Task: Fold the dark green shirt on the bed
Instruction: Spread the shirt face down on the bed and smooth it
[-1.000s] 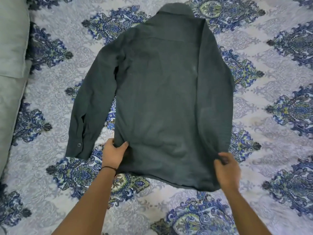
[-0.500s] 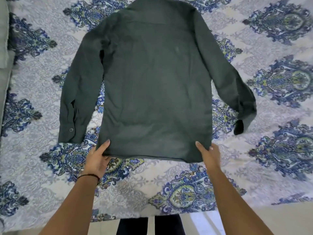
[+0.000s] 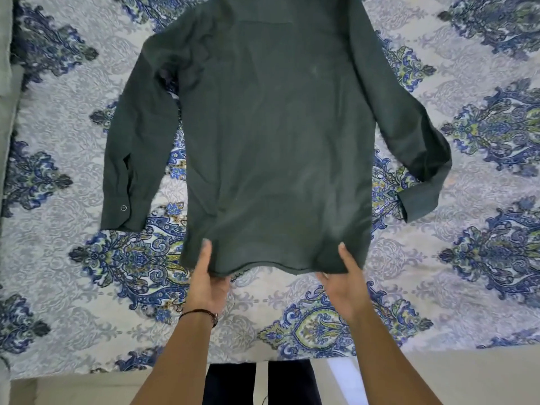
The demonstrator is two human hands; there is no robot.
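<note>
Both forearms extend forward; the left hand (image 3: 208,283) and right hand (image 3: 344,283) each grip the bottom hem of the dark green shirt (image 3: 274,135), thumbs on top, remaining fingers (image 3: 323,277) curled beneath the fabric. The shirt lies back-side up, long sleeves spread, its matte woven cloth lightly creased. It rests on a bed (image 3: 73,273) covered by a blue-and-grey paisley bedsheet (image 3: 467,258)
</note>
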